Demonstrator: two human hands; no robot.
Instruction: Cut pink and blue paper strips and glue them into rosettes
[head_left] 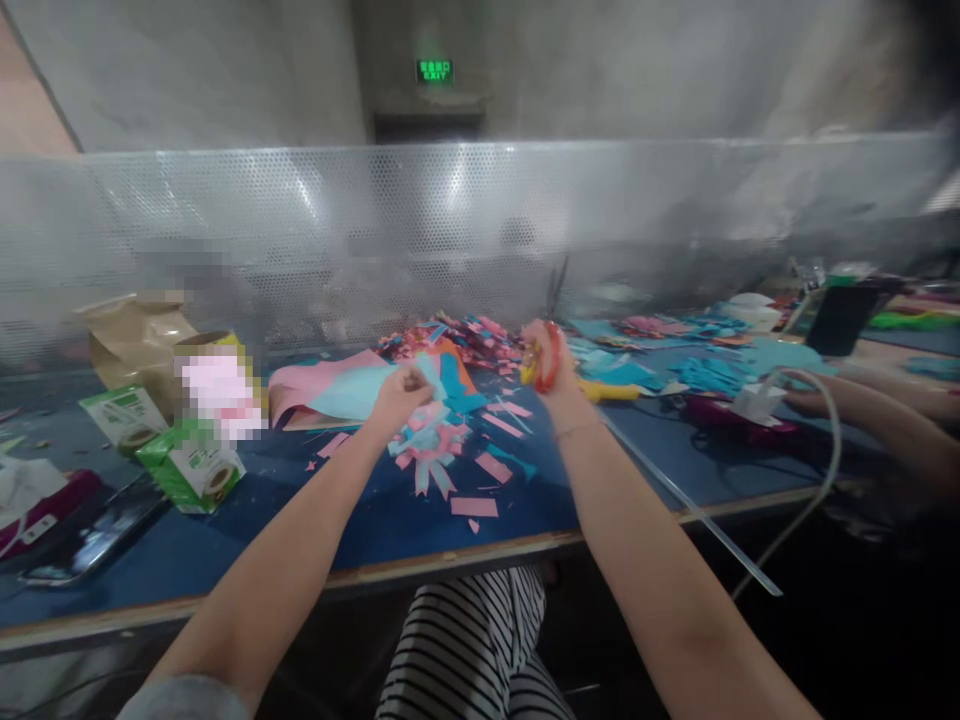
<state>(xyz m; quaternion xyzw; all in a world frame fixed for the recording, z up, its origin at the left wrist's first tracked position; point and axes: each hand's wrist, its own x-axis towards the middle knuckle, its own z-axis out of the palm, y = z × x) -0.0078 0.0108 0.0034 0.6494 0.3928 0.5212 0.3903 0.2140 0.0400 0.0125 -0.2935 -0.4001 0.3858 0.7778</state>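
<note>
Blue-topped worktable (420, 525) runs across, backed by a silvery perforated screen (247, 200), with one lit green exit sign (435, 71) on the grey structure beyond. Above the table, the left hand (406, 390) has thumb and fingers drawn together at a pale-blue flat strip (433, 372), which rises from the fingertips, its long axis roughly upright. The right hand (547, 358) is curled around one red, curved-handled tool (553, 357), well apart from the left; blur hides which way its working end points.

Just below the left hand lies one pink and pale-blue cluster of strips (433, 445), whose notched tails fan toward the near edge. Loose pink rectangles lie to its right, too blurred to count surely. One multicoloured heap of scraps (465, 340) sits behind.

Farther left stand two green-and-white boxes (193, 465), one brown paper bag (139, 335) and one dark phone (94, 535) lying flat. Rightward, one long translucent strip (694, 508) slants past the table edge; another person's arm (862, 405) reaches in.
</note>
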